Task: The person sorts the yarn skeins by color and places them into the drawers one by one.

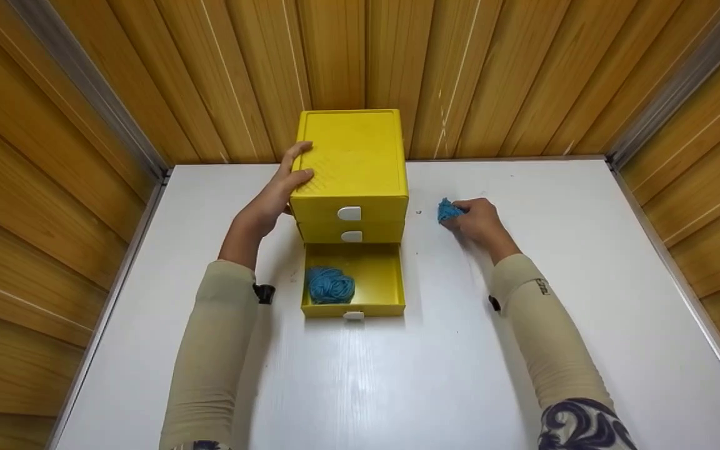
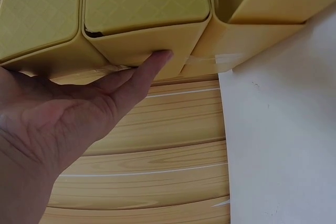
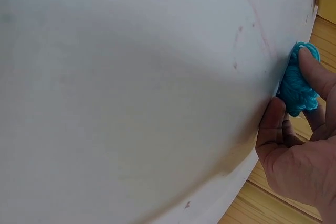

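Observation:
A yellow three-drawer box [image 1: 354,153] stands on the white table, its bottom drawer [image 1: 380,278] pulled out toward me. Inside that drawer, on the left, lies a ball of blue yarn [image 1: 330,285]. My left hand [image 1: 272,195] rests against the box's left side, fingertips at the top edge; in the left wrist view its fingers [image 2: 139,80] stretch fairly straight along the yellow wall. To the right of the box, my right hand [image 1: 479,222] pinches a smaller bundle of blue yarn [image 3: 298,85] between thumb and fingers, low over the table.
The upper two drawers, each with a white pull tab [image 1: 349,214], are closed. Wood-plank walls [image 1: 497,75] surround the white table [image 1: 360,381] at the back and both sides.

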`<state>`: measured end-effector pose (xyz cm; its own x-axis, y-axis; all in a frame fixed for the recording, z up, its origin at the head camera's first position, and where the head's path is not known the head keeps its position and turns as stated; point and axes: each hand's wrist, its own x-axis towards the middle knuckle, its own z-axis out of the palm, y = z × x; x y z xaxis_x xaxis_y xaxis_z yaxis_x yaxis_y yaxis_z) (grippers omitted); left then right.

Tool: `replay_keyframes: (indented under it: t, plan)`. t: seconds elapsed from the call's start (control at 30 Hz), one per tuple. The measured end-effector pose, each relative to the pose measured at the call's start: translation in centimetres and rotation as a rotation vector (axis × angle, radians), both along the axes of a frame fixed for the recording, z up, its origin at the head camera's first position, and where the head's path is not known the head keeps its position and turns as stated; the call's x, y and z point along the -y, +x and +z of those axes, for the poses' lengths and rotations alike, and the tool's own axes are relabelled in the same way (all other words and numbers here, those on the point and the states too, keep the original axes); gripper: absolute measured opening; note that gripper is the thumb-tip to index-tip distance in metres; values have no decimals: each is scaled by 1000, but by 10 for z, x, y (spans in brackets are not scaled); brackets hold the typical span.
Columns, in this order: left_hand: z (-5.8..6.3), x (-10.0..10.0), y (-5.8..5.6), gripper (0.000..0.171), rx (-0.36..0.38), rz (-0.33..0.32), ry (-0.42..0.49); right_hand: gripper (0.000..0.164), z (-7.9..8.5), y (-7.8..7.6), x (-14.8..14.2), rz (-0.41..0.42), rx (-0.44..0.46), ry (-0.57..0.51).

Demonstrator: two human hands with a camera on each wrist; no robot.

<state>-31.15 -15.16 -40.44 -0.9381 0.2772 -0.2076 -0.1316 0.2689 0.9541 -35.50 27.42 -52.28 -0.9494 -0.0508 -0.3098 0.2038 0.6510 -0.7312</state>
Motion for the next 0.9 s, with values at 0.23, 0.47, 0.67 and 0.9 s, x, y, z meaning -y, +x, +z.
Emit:
replay_keyframes:
  t: [0.23, 0.47, 0.67, 0.9]
  plan:
    - [-1, 0, -1, 60, 11, -3, 2, 65, 0, -1, -1, -5, 19, 6]
    - [0, 1, -1, 60, 17, 5, 3, 67, 3, -3, -2, 5, 33, 7]
    - [1, 1, 0, 59, 18, 11, 8, 64, 1, -3, -6, 0, 19, -17]
    - [0, 0, 0, 59, 21, 8, 4, 62, 4, 2, -6, 19, 22, -53]
